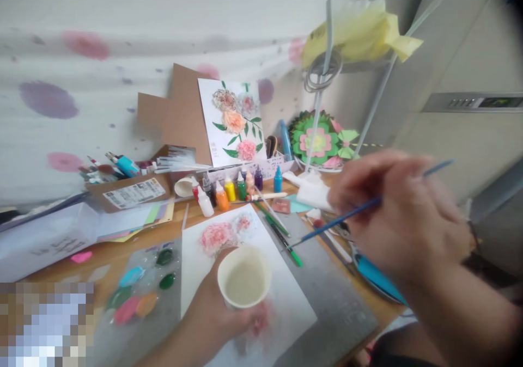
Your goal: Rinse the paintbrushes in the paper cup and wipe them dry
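My left hand [212,315] is wrapped around a white paper cup [244,277] with cloudy pale liquid in it, held above the painting. Between the fingers of my right hand [400,214], smeared a little by motion, is a thin blue paintbrush [345,213], its tip down to the left, right of the cup. Beneath the cup lies a white sheet [281,280] painted with soft pink flowers, partly hidden by my left hand and the cup. To the left, blobs of green, blue, pink and orange paint sit on a clear palette [153,285].
Several small paint bottles [230,190] stand behind the sheet. A finished-looking flower picture [237,122] leans upright at the back. Green pens [281,242] lie to the sheet's right. A cardboard box of paint tubes [131,190] is at left, a paper-flower wreath [314,141] at back right.
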`<state>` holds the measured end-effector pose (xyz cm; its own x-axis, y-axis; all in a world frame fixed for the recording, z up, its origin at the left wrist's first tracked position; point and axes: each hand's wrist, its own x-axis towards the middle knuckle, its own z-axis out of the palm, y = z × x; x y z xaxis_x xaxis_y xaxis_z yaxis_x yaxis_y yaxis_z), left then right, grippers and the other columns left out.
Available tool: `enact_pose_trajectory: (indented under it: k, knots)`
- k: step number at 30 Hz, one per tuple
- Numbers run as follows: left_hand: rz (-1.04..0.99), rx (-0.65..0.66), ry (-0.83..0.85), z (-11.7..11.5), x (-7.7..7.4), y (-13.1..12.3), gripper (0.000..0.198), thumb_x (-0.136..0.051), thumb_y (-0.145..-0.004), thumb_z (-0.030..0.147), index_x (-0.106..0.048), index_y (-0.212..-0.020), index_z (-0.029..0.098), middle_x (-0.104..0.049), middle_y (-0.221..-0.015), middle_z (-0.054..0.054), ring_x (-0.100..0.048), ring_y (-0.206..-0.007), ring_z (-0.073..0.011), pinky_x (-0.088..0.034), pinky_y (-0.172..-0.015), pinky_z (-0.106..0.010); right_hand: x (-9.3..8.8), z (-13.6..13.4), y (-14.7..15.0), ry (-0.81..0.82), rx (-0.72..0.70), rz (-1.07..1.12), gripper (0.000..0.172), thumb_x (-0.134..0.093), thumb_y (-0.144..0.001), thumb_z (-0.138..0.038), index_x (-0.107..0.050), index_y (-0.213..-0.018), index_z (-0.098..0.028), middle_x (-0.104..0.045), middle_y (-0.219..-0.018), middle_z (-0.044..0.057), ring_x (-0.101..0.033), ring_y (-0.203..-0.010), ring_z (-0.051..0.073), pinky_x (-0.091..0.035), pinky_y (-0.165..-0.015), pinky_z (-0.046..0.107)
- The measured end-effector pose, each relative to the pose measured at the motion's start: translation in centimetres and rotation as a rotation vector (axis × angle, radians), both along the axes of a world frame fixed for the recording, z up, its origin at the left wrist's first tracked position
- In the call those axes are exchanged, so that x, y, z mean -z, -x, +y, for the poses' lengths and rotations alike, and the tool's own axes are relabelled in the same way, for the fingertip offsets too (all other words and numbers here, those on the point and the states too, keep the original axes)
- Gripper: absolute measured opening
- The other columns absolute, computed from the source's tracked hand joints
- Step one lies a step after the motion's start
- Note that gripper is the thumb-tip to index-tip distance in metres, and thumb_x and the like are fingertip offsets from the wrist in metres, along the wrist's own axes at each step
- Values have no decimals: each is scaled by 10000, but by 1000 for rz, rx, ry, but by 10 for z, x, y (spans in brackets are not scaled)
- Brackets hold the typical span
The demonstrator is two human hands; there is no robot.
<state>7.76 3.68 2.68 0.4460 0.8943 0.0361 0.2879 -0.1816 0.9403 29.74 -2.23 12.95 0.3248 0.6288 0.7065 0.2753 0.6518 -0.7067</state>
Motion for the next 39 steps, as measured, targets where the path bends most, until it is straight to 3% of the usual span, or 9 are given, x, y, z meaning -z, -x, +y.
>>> enact_pose_trajectory:
  k: [4, 6, 8, 9, 12, 16, 23, 35, 39]
  knots:
    - [-46, -5, 14, -4, -2, -4, 541, -817, -484, 336, -596, -971, 254, -724, -889, -62, -644, -1040, -356, -566, -821, -463, 25, 8, 33, 132, -170, -164, 347, -412, -996, -395, -555, -755, -191, -523, -668, -16, -483, -603, 103, -411, -547, 226]
    - [-44, -28, 12, -4, -2, -2, 549, -815, -490, 363, -598, -984, 264, -730, -880, -67, -641, -1051, -365, -569, -815, -478, 27, 15, 25, 308, -329, -354, 236, -569, -917, -402, -616, -913, -171, -614, -736, -4, -554, -645, 111, -455, -573, 221]
    - [-35, -68, -2, -1, 0, 3, 574, -803, -511, 375, -598, -1037, 273, -735, -930, -70, -644, -1055, -359, -566, -832, -478, 24, 24, -1, 629, -434, -674, 599, -719, -795, -403, -486, -1308, -197, -672, -1048, 37, -619, -855, 143, -506, -712, 241]
    - [-29, -83, -13, 1, 1, 6, 586, -793, -528, 380, -595, -1068, 272, -733, -976, -72, -644, -1062, -351, -559, -855, -473, 23, 27, -19, 781, -291, -843, 647, -736, -777, -404, -464, -1339, -235, -652, -1131, 19, -618, -914, 134, -503, -765, 233]
    - [10, -75, -52, 11, 8, 13, 621, -775, -567, 396, -581, -1139, 255, -709, -1119, -80, -641, -1078, -328, -533, -925, -454, 32, 29, -68, 986, 39, -946, 243, -516, -945, -336, -655, -970, -138, -671, -887, 52, -626, -841, 174, -499, -773, 334]
    - [6, -94, -77, 20, 21, 16, 667, -785, -569, 393, -571, -1181, 238, -695, -1178, -93, -635, -1102, -333, -537, -930, -447, 70, 22, -86, 1178, 145, -1117, 228, -583, -925, -358, -639, -884, -141, -652, -839, 15, -631, -773, 154, -526, -747, 356]
    - [-46, -170, -101, 19, 26, 15, 640, -801, -541, 386, -581, -1125, 243, -715, -1140, -67, -652, -1077, -322, -564, -883, -408, 111, 26, -67, 1270, 269, -1311, 275, -578, -934, -337, -605, -1124, -140, -643, -1071, 71, -638, -934, 196, -531, -832, 415]
    - [-70, -235, -180, 2, 23, 5, 574, -786, -543, 414, -585, -1062, 273, -697, -1122, -92, -646, -1059, -325, -543, -891, -429, 117, 43, -64, 1296, 314, -1274, 330, -595, -922, -336, -567, -1195, -153, -638, -1069, 67, -644, -891, 188, -547, -789, 393]
    - [-67, -216, -184, 3, 25, 5, 565, -779, -553, 369, -585, -1076, 278, -693, -1119, -72, -654, -1038, -302, -533, -899, -410, 102, 41, -70, 1231, 379, -1215, 290, -586, -925, -361, -595, -1116, -143, -645, -983, 49, -638, -810, 163, -545, -728, 356]
